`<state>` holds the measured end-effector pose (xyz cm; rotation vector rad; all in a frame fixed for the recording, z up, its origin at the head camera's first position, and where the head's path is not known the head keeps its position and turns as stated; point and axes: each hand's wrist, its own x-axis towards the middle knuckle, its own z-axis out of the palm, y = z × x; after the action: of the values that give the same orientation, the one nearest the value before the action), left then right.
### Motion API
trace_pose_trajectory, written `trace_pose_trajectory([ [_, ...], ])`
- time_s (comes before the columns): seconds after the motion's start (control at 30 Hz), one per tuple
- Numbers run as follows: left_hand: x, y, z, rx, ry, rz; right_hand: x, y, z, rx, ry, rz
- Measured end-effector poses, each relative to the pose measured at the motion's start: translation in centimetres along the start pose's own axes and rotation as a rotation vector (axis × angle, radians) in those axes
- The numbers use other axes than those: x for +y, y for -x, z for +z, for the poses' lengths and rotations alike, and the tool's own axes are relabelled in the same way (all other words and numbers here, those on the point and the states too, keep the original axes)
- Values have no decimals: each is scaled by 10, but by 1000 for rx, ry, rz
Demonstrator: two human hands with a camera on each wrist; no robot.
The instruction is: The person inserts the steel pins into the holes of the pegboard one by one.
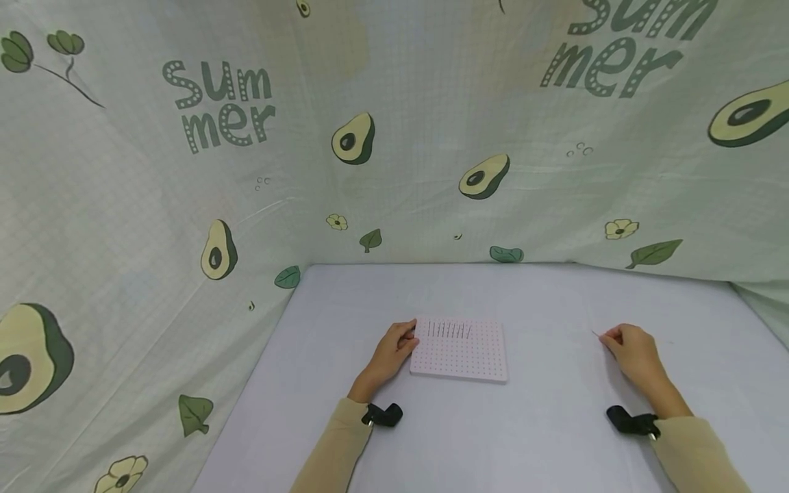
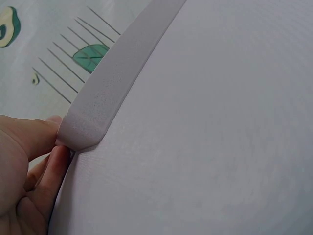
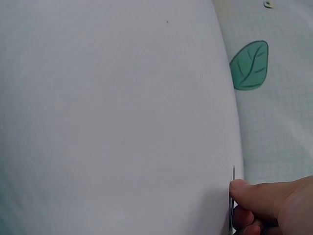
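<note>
A pale pink pegboard (image 1: 459, 364), dotted with rows of small holes, lies flat on the table. Several thin dark needles (image 1: 442, 330) stand in a row along its far side; the rightmost leans. At the board's left edge, my left hand (image 1: 388, 352) pinches it between thumb and fingers. The left wrist view shows the board's thick side (image 2: 112, 78) and the hand (image 2: 29, 171) at its corner. Well to the right of the board, my right hand (image 1: 637, 352) pinches one thin needle (image 3: 234, 174), its tip poking past the thumb.
White cloth (image 1: 542, 424) covers the table. A pale curtain (image 1: 419, 219) printed with avocados and leaves hangs behind it and along the left side. Each wrist wears a black camera mount, one on the left (image 1: 385, 415) and one on the right (image 1: 631, 420).
</note>
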<state>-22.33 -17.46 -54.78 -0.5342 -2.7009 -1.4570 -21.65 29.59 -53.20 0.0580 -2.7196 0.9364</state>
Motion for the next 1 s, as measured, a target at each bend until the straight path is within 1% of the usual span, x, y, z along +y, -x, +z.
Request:
trace_pose_trajectory([
  [0.23, -1, 0, 2, 1, -15, 2, 1, 0, -4, -23, -9, 24],
  [0.4, 0, 0, 2, -6, -15, 4, -1, 0, -8, -47, -54, 55],
  [0.5, 1, -1, 1, -10, -13, 9, -4, -1, -9, -61, -98, 52],
  [0.57, 2, -1, -1, -8, -7, 19, -7, -2, -8, -56, -136, 27],
  [0.67, 4, -2, -2, 2, 4, 37, -13, -4, -4, -38, -205, -36],
  [0.77, 3, -3, -3, 8, 8, 49, -21, -5, 0, -41, -270, -86],
  [1.0, 0, -2, -2, -1, 4, 19, -38, -7, 8, -68, -337, -117],
])
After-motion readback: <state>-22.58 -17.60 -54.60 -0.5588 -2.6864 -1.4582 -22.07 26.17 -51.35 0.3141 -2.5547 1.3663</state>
